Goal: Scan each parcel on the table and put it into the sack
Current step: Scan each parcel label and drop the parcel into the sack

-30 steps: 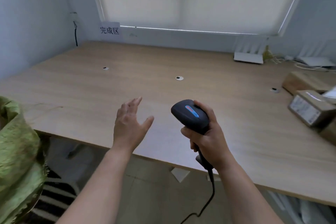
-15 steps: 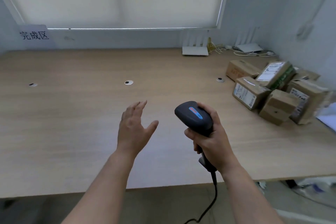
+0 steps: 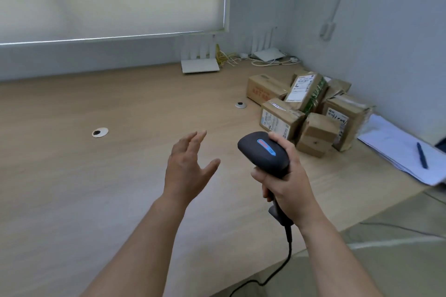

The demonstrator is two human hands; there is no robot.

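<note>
Several brown cardboard parcels (image 3: 311, 108) are piled at the right end of the wooden table (image 3: 96, 176), near the wall corner; some show white labels. My right hand (image 3: 287, 181) grips the handle of a black barcode scanner (image 3: 264, 150), whose head points toward the pile and partly covers the nearest labelled parcel (image 3: 277, 118). My left hand (image 3: 188, 166) hovers above the table to the left of the scanner, fingers spread and holding nothing. The sack is out of view.
Two white routers (image 3: 200, 65) and tangled cables stand at the back by the window sill. White papers with a blue pen (image 3: 421, 155) lie at the table's right edge. Two round cable grommets (image 3: 100, 132) sit in the tabletop. The scanner's cord hangs below the front edge.
The view has swung right: the green sack and the sign at the left have left the frame, and the parcel pile is now near the centre right. Both hands keep their poses.
</note>
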